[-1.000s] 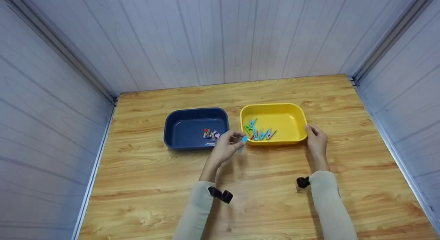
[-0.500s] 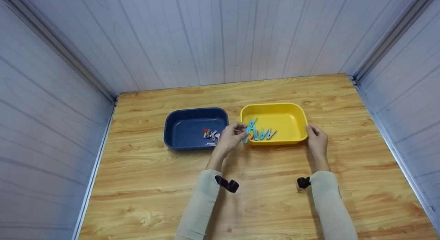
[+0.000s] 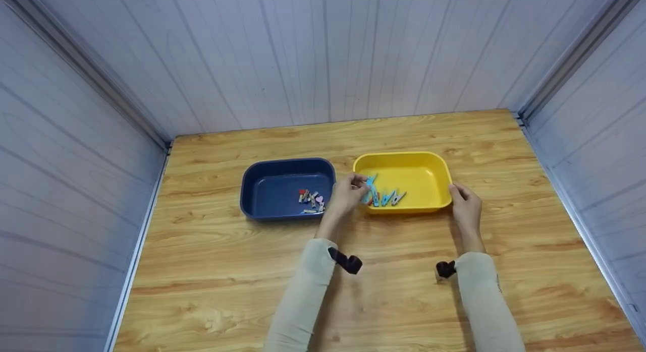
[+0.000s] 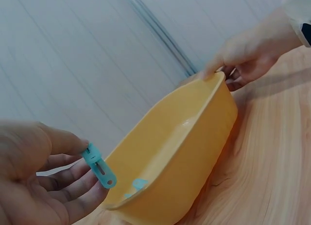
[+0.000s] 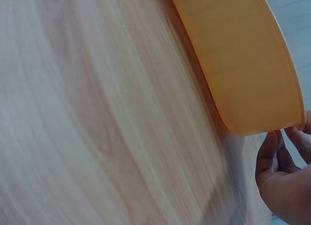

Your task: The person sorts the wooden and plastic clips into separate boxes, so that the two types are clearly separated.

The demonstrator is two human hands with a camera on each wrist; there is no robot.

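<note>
Between thumb and fingers my left hand [image 3: 345,196] pinches a light blue clothespin [image 4: 99,167], held at the left end of the yellow bin [image 3: 421,179]. Several clothespins lie in that bin near its left front, among them a blue one [image 3: 387,197] and a greyish one [image 3: 398,197]. My left hand hides part of this group in the head view. At the other end, my right hand [image 3: 467,211] grips the bin's right rim, thumb over the edge and fingers outside, as the left wrist view shows.
Left of the yellow bin stands a dark blue bin [image 3: 270,190]. Several small wooden clips [image 3: 313,198], some with red or pink hearts, lie in its right part. Both bins sit on a wood-grain table [image 3: 212,271] with pale panel walls [image 3: 303,54] behind and at the sides.
My left hand has carried the light blue clothespin rightward and slightly away from me, from in front of the bins' gap to over the yellow bin's left end. My right hand stays on the rim.
</note>
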